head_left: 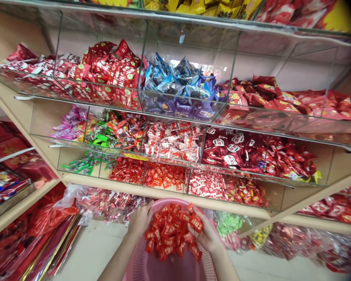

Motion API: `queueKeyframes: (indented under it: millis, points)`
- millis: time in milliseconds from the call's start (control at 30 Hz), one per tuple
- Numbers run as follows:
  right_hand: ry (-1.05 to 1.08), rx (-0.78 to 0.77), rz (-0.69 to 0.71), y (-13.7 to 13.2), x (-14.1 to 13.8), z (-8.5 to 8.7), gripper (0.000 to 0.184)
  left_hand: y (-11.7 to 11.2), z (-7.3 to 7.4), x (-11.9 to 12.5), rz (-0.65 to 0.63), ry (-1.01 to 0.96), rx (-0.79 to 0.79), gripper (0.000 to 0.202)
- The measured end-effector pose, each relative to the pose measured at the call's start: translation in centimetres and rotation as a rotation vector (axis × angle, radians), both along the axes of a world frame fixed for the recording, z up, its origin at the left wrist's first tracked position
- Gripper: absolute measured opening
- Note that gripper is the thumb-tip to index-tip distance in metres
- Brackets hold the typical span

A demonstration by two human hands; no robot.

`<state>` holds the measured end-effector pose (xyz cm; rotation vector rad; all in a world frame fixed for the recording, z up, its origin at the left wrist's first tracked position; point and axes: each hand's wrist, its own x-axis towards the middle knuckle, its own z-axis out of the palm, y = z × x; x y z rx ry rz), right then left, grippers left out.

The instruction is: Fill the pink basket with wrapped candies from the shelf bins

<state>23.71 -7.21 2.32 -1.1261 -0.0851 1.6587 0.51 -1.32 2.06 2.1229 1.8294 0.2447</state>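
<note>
A pink plastic basket (138, 260) with mesh sides stands low in front of me, just under the lowest shelf. A heap of small red wrapped candies (167, 232) with pale lettering fills its far part, while the pink bottom shows nearer to me. My left hand (142, 219) is closed at the left side of the basket's rim. Inside the right edge, my right hand (203, 232) has its fingers curled around a few of the red candies, at the heap's right side. Its palm is partly hidden by them.
Clear-walled shelf bins rise ahead, with red candies (164, 175) in the lowest row and blue packets (178, 80) higher up. A wooden shelf edge (111, 187) runs just above the basket. Bagged sweets (300, 240) lie on the floor at right, red packages (43, 242) at left.
</note>
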Motion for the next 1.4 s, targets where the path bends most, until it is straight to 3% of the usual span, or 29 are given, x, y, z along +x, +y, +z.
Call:
queueKeyframes:
  millis: [100, 367, 700, 1167, 1400]
  points:
    - [-0.045, 0.012, -0.086, 0.1, 1.8, -0.9, 0.035, 0.0, 0.3, 0.2, 0.015, 0.019, -0.017, 0.040]
    - [-0.041, -0.093, 0.000, 0.3, 1.6, -3.0, 0.029, -0.1, 0.4, 0.3, -0.003, 0.005, 0.014, 0.041]
    - [-0.019, -0.101, 0.017, 0.2, 1.5, -3.4, 0.029, 0.0, 0.4, 0.5, 0.000, 0.012, 0.025, 0.040]
    - [0.141, -0.057, -0.096, 0.5, 1.7, -3.2, 0.020, 0.2, 0.0, 0.5, -0.010, 0.014, 0.044, 0.041]
    - [0.034, -0.059, -0.156, 0.6, 1.6, -4.3, 0.020, 0.2, -0.1, 0.5, -0.006, 0.018, 0.045, 0.041]
